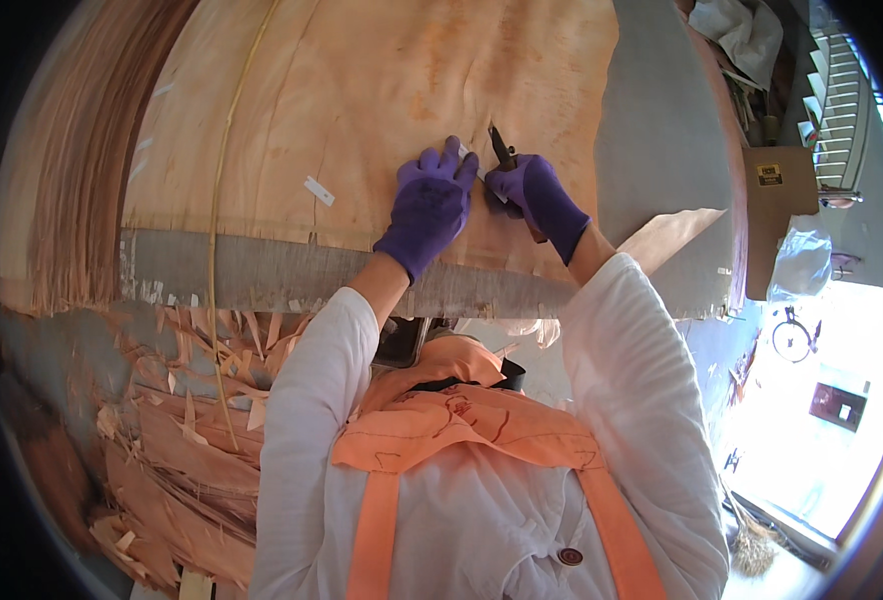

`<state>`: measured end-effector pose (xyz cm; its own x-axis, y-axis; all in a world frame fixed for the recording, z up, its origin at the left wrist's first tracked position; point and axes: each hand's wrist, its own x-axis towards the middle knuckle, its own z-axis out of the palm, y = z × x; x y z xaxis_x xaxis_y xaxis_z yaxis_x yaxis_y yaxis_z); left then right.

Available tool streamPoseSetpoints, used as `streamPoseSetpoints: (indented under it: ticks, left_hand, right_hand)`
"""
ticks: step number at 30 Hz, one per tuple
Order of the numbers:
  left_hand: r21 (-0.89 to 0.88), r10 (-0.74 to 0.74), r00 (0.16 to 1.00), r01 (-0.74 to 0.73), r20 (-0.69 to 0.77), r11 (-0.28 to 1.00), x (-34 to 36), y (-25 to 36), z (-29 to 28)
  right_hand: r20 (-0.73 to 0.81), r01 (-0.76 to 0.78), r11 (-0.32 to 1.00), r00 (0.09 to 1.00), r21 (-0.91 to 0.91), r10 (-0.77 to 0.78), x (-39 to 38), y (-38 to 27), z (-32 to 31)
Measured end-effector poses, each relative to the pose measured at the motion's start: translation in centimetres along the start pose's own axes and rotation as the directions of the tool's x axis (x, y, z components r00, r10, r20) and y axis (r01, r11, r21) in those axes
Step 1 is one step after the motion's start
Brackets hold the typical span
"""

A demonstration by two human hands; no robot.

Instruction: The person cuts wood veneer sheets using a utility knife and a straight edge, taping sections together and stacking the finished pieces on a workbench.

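Observation:
A pale wood veneer sheet [352, 90] lies in front of me on a grey worktop [662, 130]. My left hand [427, 205], in a purple glove, rests on it with fingers apart, fingertips at a narrow white strip [464, 153] that runs beneath them toward my right hand. My right hand [537, 200], gloved alike, is closed round a dark handled tool [502, 145], perhaps a knife, whose tip points forward beside a crack in the veneer. A short white piece of tape [319, 191] sits left of my hands, and a long thin stick [224, 150] crosses the sheet.
Stacked veneer [62, 170] stands at far left, above torn scraps [172, 470]. A loose veneer piece [667, 235] lies at right. Beyond are cardboard [777, 200], plastic wrapping [797, 255], a metal rack [837, 110], a bright doorway [812, 450] and a broom [752, 545].

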<state>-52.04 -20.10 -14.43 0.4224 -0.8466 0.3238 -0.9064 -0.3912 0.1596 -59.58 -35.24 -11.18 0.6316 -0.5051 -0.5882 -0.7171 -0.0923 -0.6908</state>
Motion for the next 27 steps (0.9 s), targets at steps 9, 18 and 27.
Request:
streamPoseSetpoints:
  ticks: [9, 18, 27]
  left_hand:
    - [0.047, 0.000, 0.999, -0.002, 0.036, 0.999, 0.3, 0.2, 0.0]
    - [-0.379, -0.111, 0.968, 0.018, -0.226, 0.925, -0.4, -3.6, -2.1]
    - [-0.317, -0.304, 0.945, 0.254, -0.120, 0.914, -6.5, 2.7, -3.2]
  right_hand:
    - [-0.153, -0.068, 0.864, 0.974, 0.498, 0.165, -2.7, 0.7, 3.8]
    - [0.064, -0.063, 0.942, 0.997, 0.329, 0.044, -6.4, -2.9, -0.9]
    - [0.315, 0.017, 0.968, 0.944, 0.249, -0.098, -3.8, -3.7, 0.1]
